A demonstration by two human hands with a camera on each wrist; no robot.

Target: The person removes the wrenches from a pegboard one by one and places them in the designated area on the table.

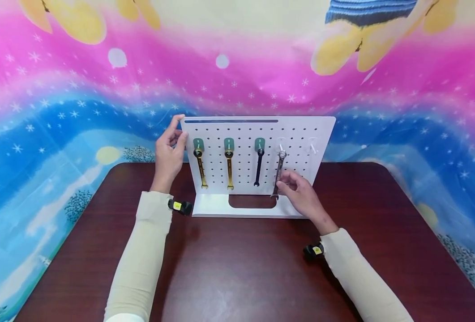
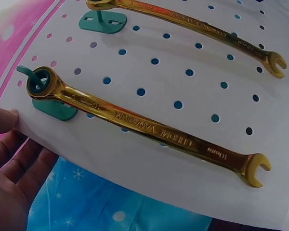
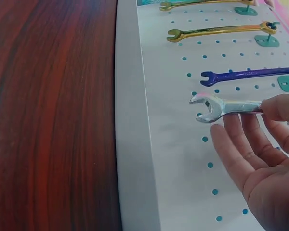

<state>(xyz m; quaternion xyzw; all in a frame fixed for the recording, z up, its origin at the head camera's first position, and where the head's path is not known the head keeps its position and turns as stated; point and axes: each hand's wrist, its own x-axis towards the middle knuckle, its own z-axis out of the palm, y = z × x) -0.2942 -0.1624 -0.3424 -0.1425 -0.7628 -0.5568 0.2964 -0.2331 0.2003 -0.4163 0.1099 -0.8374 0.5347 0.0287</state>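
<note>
Right hand pinches the silver wrench against the board near the tabletop's far edge, left hand grips its top-left corner, and tbh the wrench could drop if released while not fully hooked.

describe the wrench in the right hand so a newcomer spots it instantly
On the reddish-brown table, find the white pegboard with four wrenches in a row. In the head view, take the rightmost wrench, held by the right hand. It alone is silver; to its left are two gold wrenches and one dark blue wrench.
</note>
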